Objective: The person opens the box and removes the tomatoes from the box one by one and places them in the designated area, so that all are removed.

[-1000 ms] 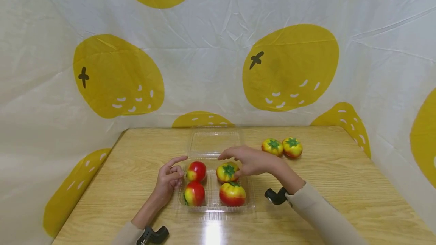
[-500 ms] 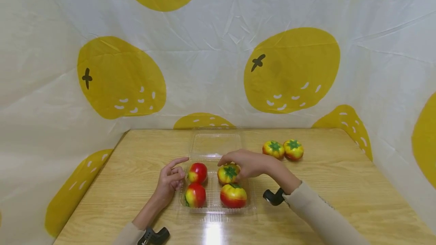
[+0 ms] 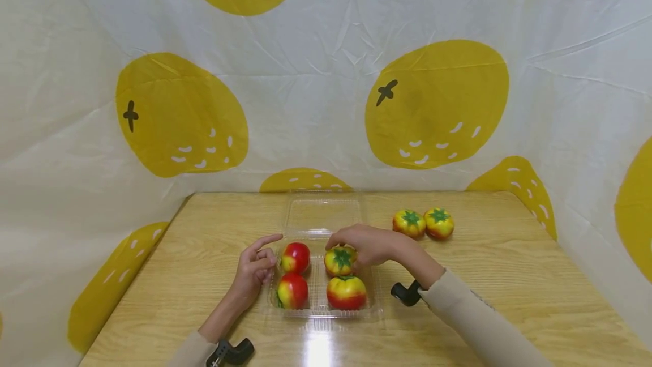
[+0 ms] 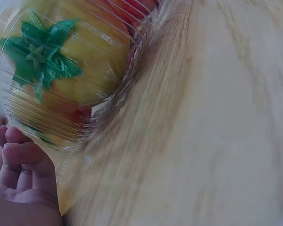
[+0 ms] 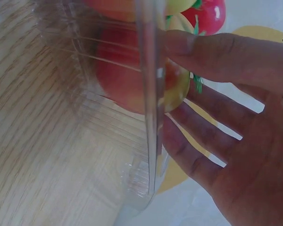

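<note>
A clear plastic clamshell box (image 3: 318, 315) stands unlatched on the table, its lid (image 3: 323, 214) folded back. In its tray sit two red-yellow toy tomatoes on the left, a rear one (image 3: 296, 257) and a front one (image 3: 292, 291). Another toy tomato (image 3: 346, 293) lies at the front right. My right hand (image 3: 369, 244) grips the rear right toy tomato (image 3: 340, 262), thumb and fingers around it, its green leaf star facing up. My left hand (image 3: 249, 271) pinches the box's left rim; the left wrist view shows the fingertips (image 4: 14, 136) at that edge.
Two more toy tomatoes, one (image 3: 408, 223) beside the other (image 3: 438, 223), sit at the back right of the wooden table (image 3: 509, 276). A white cloth (image 3: 305, 112) with large yellow fruit prints hangs behind and at the sides.
My right hand has closed in around the rear right toy tomato. The front right one has tipped slightly, showing less of its leaf. My left hand has stayed at the rim.
</note>
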Action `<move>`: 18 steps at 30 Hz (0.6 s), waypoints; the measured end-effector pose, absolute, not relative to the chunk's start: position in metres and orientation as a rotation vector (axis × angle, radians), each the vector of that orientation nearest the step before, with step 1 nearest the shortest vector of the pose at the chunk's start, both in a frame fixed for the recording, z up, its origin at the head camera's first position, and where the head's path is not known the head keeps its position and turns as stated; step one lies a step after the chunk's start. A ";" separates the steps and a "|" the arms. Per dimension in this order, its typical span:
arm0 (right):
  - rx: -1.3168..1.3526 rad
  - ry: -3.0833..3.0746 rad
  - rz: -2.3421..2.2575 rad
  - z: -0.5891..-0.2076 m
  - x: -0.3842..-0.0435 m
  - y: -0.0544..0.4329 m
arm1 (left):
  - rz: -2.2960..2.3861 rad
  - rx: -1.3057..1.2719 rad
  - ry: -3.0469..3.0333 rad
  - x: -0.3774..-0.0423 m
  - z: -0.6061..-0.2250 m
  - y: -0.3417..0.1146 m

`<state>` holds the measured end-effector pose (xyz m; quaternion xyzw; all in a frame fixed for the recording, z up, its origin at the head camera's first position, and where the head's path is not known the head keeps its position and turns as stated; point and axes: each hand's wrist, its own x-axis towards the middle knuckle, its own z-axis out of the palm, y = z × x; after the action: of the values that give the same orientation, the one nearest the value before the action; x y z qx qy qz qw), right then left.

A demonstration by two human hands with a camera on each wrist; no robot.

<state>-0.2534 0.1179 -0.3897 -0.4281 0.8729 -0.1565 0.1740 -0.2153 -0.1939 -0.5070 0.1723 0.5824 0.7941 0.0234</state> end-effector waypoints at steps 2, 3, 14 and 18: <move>-1.221 2.476 -0.438 -0.391 -0.254 0.116 | 2.456 0.535 1.802 -0.215 -0.506 -0.195; -1.224 2.477 -0.435 -0.391 -0.255 0.115 | 2.455 0.534 1.803 -0.215 -0.506 -0.195; -1.244 2.511 -0.383 -0.391 -0.252 0.112 | 2.458 0.501 1.815 -0.215 -0.506 -0.194; -1.250 2.532 -0.355 -0.390 -0.251 0.113 | 2.457 0.503 1.815 -0.215 -0.507 -0.194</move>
<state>-0.2514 0.1129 -0.3897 -0.4344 0.8801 -0.1232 0.1471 -0.2153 -0.1937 -0.5067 0.1626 0.5861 0.7934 0.0230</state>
